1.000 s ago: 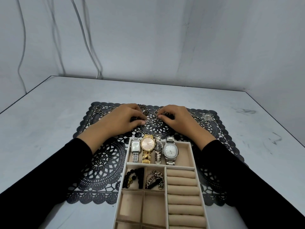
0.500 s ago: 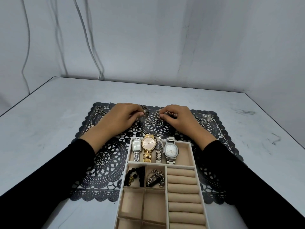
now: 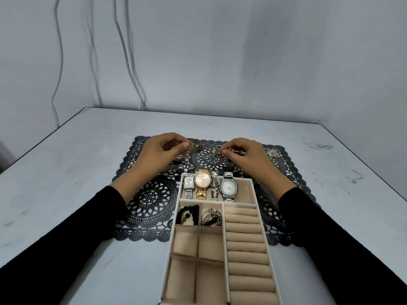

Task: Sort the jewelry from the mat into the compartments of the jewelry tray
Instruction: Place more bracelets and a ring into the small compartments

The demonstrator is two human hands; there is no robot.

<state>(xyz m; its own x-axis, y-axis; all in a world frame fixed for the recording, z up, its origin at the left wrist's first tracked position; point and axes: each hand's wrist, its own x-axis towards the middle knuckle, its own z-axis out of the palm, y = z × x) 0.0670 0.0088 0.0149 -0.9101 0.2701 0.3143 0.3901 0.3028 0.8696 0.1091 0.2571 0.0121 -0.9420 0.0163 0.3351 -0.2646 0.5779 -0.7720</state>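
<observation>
the left hand (image 3: 158,156) and right hand (image 3: 250,158) each pinch tangled jewelry (image 3: 195,145) on the mat (image 3: 152,199) beyond the jewelry tray (image 3: 255,194); better to tease one piece free gently before lifting it toward an empty compartment (image 3: 186,241).

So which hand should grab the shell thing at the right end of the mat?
Probably the right hand: the shell lies just beside it, though it pinches a small piece. The left hand is across the mat, pinching a round piece.
</observation>
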